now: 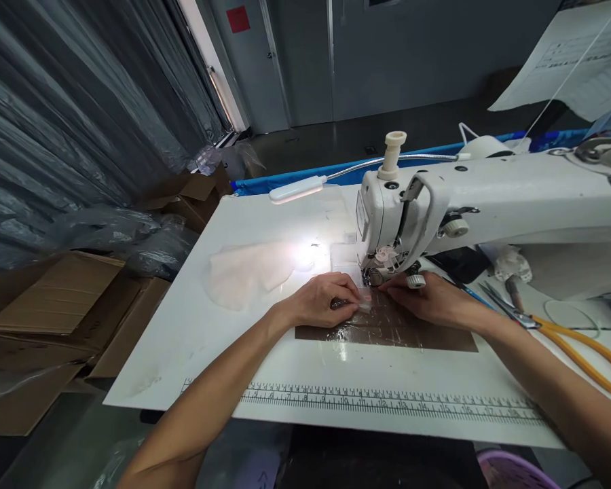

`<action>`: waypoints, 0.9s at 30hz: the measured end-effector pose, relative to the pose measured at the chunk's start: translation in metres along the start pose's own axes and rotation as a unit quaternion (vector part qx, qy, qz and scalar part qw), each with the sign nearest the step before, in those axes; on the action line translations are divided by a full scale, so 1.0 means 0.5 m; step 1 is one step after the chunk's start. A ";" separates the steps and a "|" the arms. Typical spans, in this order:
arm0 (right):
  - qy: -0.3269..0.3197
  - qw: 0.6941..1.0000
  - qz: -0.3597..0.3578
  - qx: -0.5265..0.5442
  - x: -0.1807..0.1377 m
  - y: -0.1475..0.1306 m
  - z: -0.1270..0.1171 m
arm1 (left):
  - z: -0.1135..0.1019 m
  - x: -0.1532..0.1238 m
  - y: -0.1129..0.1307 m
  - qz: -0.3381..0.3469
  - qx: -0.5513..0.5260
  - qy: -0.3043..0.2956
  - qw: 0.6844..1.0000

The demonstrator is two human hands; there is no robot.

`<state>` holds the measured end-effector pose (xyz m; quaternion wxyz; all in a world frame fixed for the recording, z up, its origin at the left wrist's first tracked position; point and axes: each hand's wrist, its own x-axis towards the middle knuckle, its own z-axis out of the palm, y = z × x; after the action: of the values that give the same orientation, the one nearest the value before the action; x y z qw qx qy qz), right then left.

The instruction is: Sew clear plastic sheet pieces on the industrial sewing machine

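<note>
My left hand lies on the white sewing table just left of the needle, fingers curled and pressed onto a small clear plastic piece. My right hand rests on the other side, its fingertips pinching the same piece in front of the presser foot. Both hands sit on a brown taped patch under the white sewing machine. The piece's far end goes under the foot.
A pale fabric stack lies to the left under the gooseneck lamp. Orange-handled scissors lie at the right. A printed ruler runs along the front edge. Cardboard boxes stand on the floor at left.
</note>
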<state>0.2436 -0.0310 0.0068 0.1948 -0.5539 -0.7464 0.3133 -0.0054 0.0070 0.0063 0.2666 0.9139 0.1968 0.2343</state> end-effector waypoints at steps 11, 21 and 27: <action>0.086 0.992 -0.079 -0.046 -0.018 0.012 0.037 | 0.018 0.004 0.014 0.015 0.003 0.076 0.997; 0.082 0.958 -0.127 -0.243 -0.019 0.035 0.061 | 0.037 -0.001 -0.003 0.065 0.126 0.006 0.990; 0.080 0.959 -0.131 -0.238 -0.019 0.035 0.061 | 0.033 -0.001 -0.003 0.076 0.158 -0.013 0.984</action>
<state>0.2394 -0.0444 -0.0268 0.1559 -0.5046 -0.8475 0.0526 0.0024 0.0014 -0.0070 0.1029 0.9597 0.1576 0.2086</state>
